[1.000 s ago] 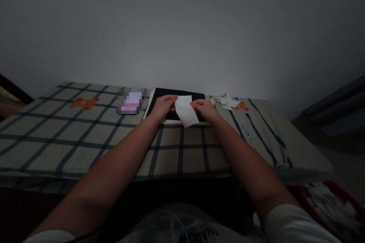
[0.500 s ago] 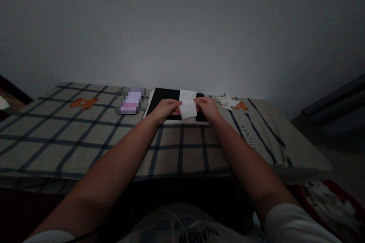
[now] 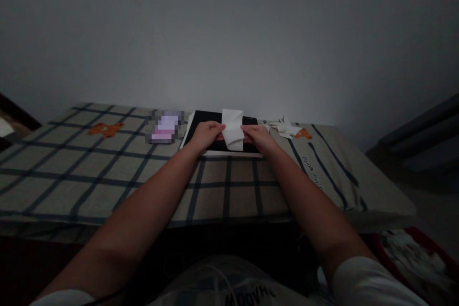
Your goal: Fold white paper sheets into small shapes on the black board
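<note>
A small white sheet of paper (image 3: 233,126) is held up between my two hands. My left hand (image 3: 208,135) pinches its left edge between thumb and fingers. On the opposite edge, my right hand (image 3: 258,136) has the same kind of pinch. The paper is bent, with a fold line across it and its lower part curling. Beneath both hands lies a black flat cover or folder (image 3: 201,118), on top of white sheets whose edges show at the left and front. My hands and the paper hide its middle.
A checked cloth (image 3: 143,177) covers the table against a grey wall. Left of the folder lies a phone (image 3: 165,126) with a blurred-out screen. Folded white paper pieces (image 3: 284,127) lie to the right. A red container (image 3: 416,258) with crumpled pale contents is at lower right.
The paper has shifted slightly left and up in my hands, and its lower part now curls differently. Both hands have moved a little with it, still pinching its edges.
</note>
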The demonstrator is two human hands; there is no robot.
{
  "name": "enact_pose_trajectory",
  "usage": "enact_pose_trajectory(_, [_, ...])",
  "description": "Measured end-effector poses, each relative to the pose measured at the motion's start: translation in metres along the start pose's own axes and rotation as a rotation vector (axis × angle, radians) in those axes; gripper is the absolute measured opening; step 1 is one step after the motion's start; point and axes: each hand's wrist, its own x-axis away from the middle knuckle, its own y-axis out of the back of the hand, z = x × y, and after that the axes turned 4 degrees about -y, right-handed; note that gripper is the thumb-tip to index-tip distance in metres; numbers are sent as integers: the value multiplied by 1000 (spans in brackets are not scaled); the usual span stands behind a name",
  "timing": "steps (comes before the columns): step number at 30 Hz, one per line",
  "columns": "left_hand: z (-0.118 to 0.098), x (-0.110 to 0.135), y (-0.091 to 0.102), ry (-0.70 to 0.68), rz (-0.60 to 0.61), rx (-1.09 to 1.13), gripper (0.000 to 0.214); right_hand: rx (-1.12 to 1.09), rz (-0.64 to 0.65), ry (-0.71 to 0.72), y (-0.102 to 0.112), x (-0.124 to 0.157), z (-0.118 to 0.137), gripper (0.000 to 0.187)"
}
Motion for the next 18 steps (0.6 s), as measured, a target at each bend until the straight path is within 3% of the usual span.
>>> enact_pose_trajectory(7, [1, -3, 2, 16, -32, 38, 12, 90, -11, 11, -2, 3, 3, 17])
enact_pose_trajectory(12, [4, -3, 3, 105, 43, 131, 17, 257, -154, 78, -6, 7, 10, 12])
enact_pose_trajectory(18, [3, -2, 4, 193, 114, 131, 22, 253, -167, 145, -4, 4, 8, 11])
